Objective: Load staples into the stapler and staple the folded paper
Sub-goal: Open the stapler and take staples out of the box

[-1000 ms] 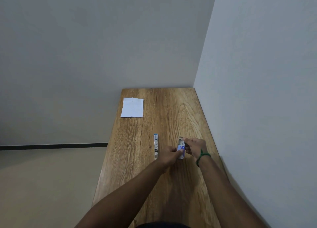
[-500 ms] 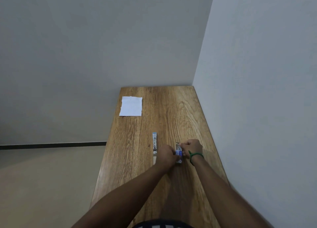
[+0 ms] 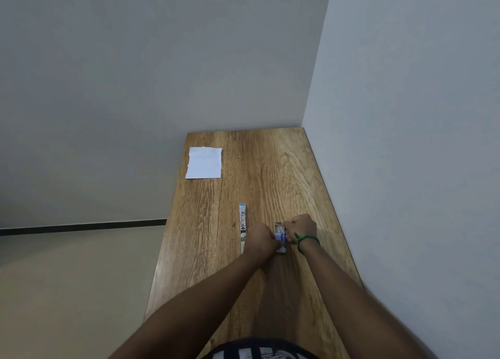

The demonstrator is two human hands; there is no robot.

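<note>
A small blue-and-white staple box (image 3: 280, 236) sits low over the wooden table (image 3: 270, 174), held between both hands. My left hand (image 3: 260, 240) grips its left side and my right hand (image 3: 299, 228), with a green band at the wrist, grips its right side. The stapler (image 3: 243, 220), silver with a blue tip, lies opened out flat just left of my left hand, partly hidden by it. The folded white paper (image 3: 204, 162) lies at the far left corner of the table. The staples themselves are not visible.
The narrow table stands in a corner, with a grey wall (image 3: 405, 142) along its right edge and another behind its far end. Its left edge drops to a beige floor (image 3: 67, 291).
Both hands have drawn closer together around the staple box and lowered slightly toward the table. The stapler and paper have not moved.
</note>
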